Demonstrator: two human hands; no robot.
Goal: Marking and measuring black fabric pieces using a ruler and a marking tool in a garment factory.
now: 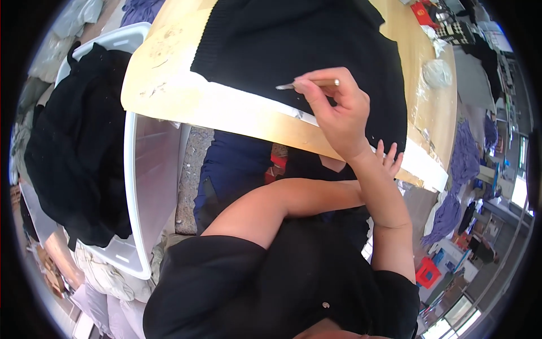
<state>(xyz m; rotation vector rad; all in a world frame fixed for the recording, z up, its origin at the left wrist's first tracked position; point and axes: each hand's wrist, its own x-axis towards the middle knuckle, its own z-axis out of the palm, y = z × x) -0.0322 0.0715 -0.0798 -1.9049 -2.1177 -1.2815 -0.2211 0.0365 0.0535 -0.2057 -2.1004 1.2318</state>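
A black knitted garment (pixel 305 45) with a ribbed edge lies spread on the wooden table, its near side along the table edge. Over it, my right hand (pixel 341 110) grips a small pen-like tool (pixel 324 83) with a wooden handle between thumb and fingers. The tool's pale metal tip points left and is just above or on the cloth; I cannot tell which. My left arm crosses beneath my right forearm. Only the fingers of my left hand (pixel 389 158) show, stretched out and apart at the garment's near right corner; its palm is hidden by the right forearm.
To the left stands a white plastic tub (pixel 131 186) heaped with black garments (pixel 79 152). The wooden table (pixel 158 62) has a curved left end. Clear crumpled plastic (pixel 436 73) and a red box (pixel 422 14) sit at the right. Purple cloth (pixel 464 150) hangs beyond.
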